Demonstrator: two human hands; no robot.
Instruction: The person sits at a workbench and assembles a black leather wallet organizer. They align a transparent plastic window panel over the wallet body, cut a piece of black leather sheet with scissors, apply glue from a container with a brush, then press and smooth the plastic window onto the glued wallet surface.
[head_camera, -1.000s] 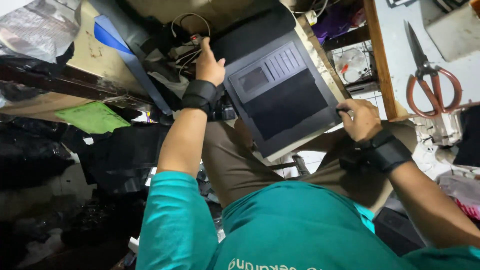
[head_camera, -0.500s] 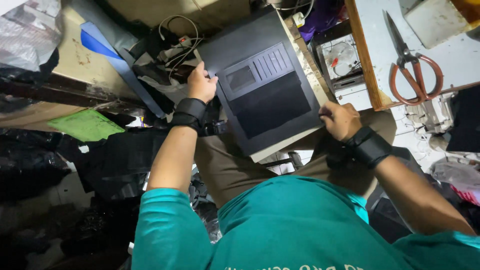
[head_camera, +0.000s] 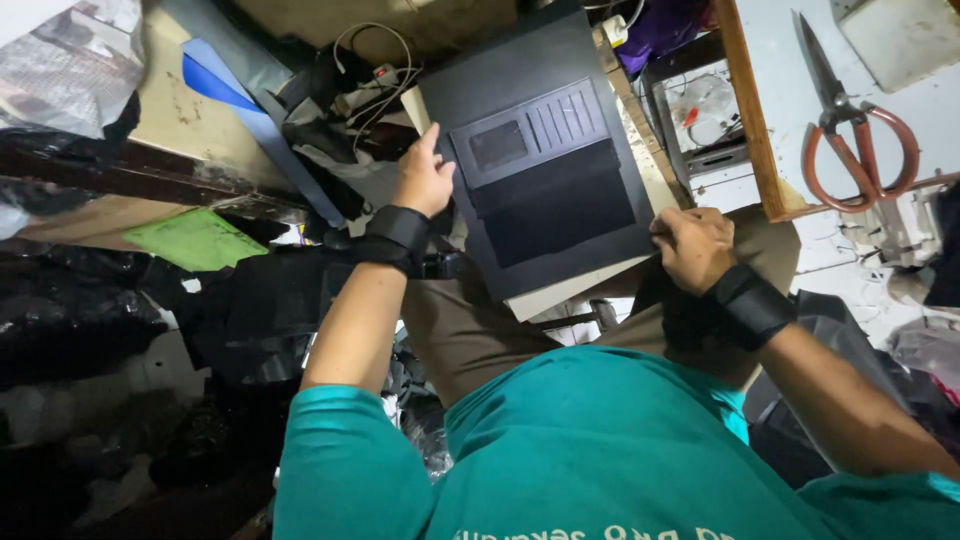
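The black panel (head_camera: 545, 165) fills the middle, with the left hand (head_camera: 424, 178) on its left edge and the right hand (head_camera: 695, 246) at its lower right corner, so little open room lies between the 2. Left of the left hand, tangled cables (head_camera: 365, 85) and a blue strip (head_camera: 255, 110) crowd the way. To the right, a wooden edge (head_camera: 748, 110) walls the panel off from the pale worktop (head_camera: 770, 60), where scissors (head_camera: 850, 130) lie amid bare surface. Dark bags (head_camera: 80, 330) pack the lower left
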